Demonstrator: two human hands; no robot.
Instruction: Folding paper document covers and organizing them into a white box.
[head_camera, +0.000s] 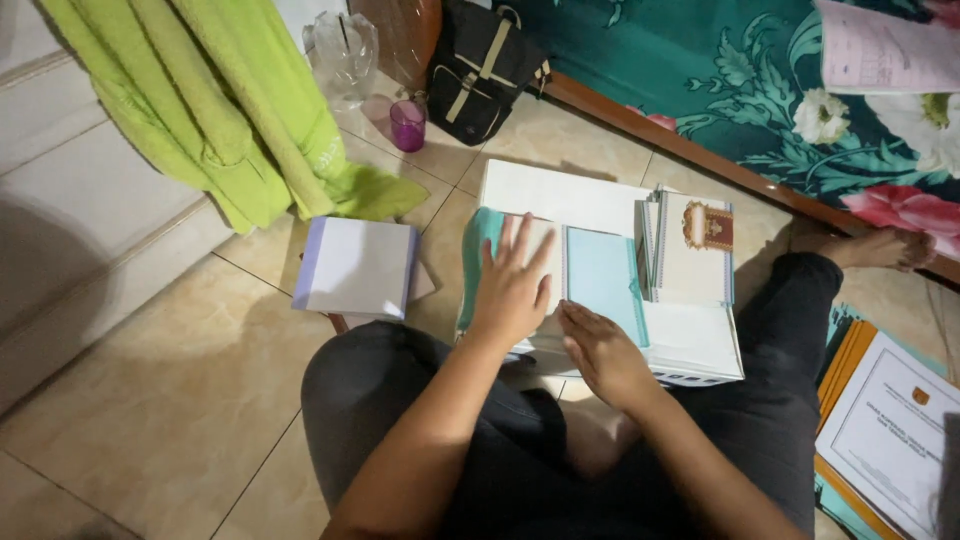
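Floor: beige tiled floor seen from the head camera, with a bed in a teal flowered cover along the far side.
Person: sits on the tiles, dark trousers, knees spread around the papers.
Left hand: lies flat, palm down, fingers spread apart, pressing on a white page with a teal folder showing under it; it grips nothing.
Right hand: flat as well, fingers together, resting on the lower edge of the open white book, just beside the left hand.
Light blue sheet: lies on the open book, between the two hands and a spiral notebook standing at the right.
White board: under the pile, at its far edge.
White paper block: on the tiles, left of the pile, apart from it.
Background: green towel hanging at the left, purple cup, clear plastic jar, black bag.
Right edge: printed document on orange folders.
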